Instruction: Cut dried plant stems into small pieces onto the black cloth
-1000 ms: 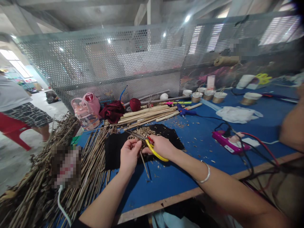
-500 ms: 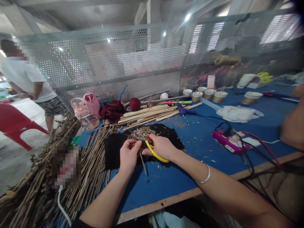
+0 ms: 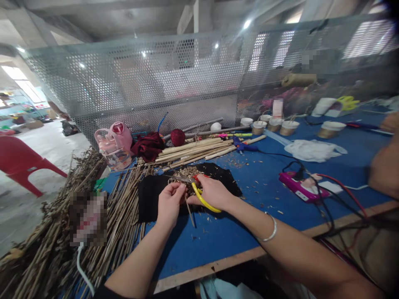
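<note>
Yellow-handled scissors (image 3: 201, 198) are in my right hand (image 3: 215, 192), fingers closed round the handles and blades pointing left. My left hand (image 3: 170, 201) is pinched beside the blades on a thin dry stalk (image 3: 190, 212), whose lower end slants down between the hands. A heap of small cut stalk pieces (image 3: 188, 171) lies just behind the blades on a black cloth (image 3: 148, 199). The exact spot where blades and stalk meet is too small to make out.
Long dry stalks (image 3: 115, 211) cover the left of the blue table (image 3: 237, 236). Behind are peeled sticks (image 3: 193, 148), a glue gun (image 3: 243, 145) and a pink bottle (image 3: 115, 145). A purple power strip (image 3: 301, 187) with cables lies right, near another person's arm (image 3: 385, 162).
The person in a white shirt at the far left has almost gone out of view. My hands and the scissors stay nearly in place.
</note>
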`<state>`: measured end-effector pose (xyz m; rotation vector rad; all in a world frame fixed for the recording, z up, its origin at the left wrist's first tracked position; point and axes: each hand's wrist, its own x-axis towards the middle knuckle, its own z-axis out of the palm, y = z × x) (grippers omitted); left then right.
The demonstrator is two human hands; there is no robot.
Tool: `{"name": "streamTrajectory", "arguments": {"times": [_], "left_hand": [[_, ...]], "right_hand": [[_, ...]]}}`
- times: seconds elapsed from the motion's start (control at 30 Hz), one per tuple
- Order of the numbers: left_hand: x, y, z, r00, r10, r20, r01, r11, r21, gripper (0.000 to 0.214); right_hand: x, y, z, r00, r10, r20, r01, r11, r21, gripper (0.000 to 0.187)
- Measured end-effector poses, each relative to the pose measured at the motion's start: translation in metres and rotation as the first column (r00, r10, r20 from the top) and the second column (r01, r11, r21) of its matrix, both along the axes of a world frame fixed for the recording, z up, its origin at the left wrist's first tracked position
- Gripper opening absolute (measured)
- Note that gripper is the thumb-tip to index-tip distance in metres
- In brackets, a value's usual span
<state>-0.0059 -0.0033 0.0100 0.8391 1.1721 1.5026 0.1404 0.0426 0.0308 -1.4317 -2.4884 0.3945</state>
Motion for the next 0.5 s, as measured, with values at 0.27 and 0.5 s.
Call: {"name": "streamTrajectory", "arguments": {"times": [0.27,0.5], "left_hand": [[0.0017,-0.0018,-0.0010,1.000,-0.004,-0.004,0.004,1.000,0.010,0.029],[0.0015,-0.0022,-0.0009,0.999,0.041,-0.035,-0.041,0.999,0.017,0.031]], "right_hand": [[-0.0014,0.0008,-0.0081,0.998,0.032,-0.062,-0.030,0.999,0.036,0.064],[-0.0019,0.0010,-0.0097,1.000,0.004,-0.015,-0.004,1.000,0.029,0.060]]}}
